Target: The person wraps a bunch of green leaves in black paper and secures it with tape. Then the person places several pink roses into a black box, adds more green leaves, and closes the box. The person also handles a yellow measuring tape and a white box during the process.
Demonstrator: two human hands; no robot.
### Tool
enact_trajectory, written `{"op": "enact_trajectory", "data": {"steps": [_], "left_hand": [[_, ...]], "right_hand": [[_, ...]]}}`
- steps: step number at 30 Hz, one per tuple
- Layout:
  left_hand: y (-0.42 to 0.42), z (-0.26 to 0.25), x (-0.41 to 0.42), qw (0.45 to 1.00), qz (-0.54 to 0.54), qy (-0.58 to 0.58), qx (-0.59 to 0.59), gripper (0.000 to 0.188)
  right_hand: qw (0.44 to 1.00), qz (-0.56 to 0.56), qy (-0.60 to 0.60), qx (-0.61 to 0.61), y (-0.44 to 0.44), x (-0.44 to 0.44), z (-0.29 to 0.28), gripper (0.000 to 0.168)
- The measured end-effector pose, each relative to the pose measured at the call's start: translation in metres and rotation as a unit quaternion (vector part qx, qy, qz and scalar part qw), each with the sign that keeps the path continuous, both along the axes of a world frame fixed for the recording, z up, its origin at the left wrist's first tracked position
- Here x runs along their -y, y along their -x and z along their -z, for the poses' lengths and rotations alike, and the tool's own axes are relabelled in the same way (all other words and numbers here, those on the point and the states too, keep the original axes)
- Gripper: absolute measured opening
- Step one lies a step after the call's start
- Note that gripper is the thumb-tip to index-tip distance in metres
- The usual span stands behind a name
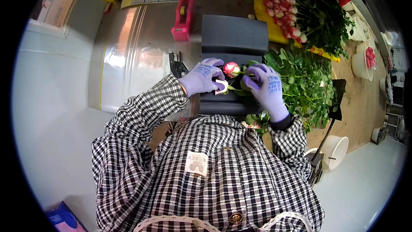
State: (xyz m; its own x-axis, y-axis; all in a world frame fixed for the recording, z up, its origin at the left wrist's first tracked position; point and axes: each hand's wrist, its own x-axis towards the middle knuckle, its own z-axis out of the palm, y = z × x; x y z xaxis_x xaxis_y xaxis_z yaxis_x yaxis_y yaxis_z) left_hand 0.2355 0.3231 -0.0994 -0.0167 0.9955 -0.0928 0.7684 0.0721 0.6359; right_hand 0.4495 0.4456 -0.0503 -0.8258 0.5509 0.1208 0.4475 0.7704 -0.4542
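Note:
Both hands wear pale purple gloves. My left hand (203, 76) has its fingers at a pale pink rose head (221, 87) on a black ribbed mat (233, 106); whether it grips the bloom is hard to tell. Just above lies a pink-and-white rose (231, 69), its stem running right to my right hand (264, 85), whose thumb and curled fingers are around the stem area; the grip is partly hidden. Leafy rose stems (299, 87) spread to the right of that hand. A black-handled tool (177, 66) lies left of the mat, partly behind my left hand.
A pink tape dispenser (184, 17) and clear plastic sheets (128, 58) lie to the left on the table. Many cut roses (285, 9) lie on yellow-and-red wrapping at upper right. A black panel on a stand (337, 100) and white buckets (334, 151) are at right.

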Motion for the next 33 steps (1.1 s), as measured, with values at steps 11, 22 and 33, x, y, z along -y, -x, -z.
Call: {"op": "enact_trajectory", "data": {"steps": [11,22,33], "left_hand": [[0.003,-0.009,-0.004,0.998,0.038,0.056,0.009,0.03],[0.013,-0.019,-0.019,0.991,0.089,0.097,0.006,0.027],[0.004,-0.039,-0.016,0.99,0.101,0.101,0.009,0.024]], "right_hand": [[0.978,-0.196,-0.013,0.07,-0.006,0.025,0.004,0.021],[0.971,-0.21,0.023,0.109,0.003,0.028,0.036,0.013],[0.965,-0.227,-0.008,0.127,-0.001,0.034,0.035,0.011]]}}
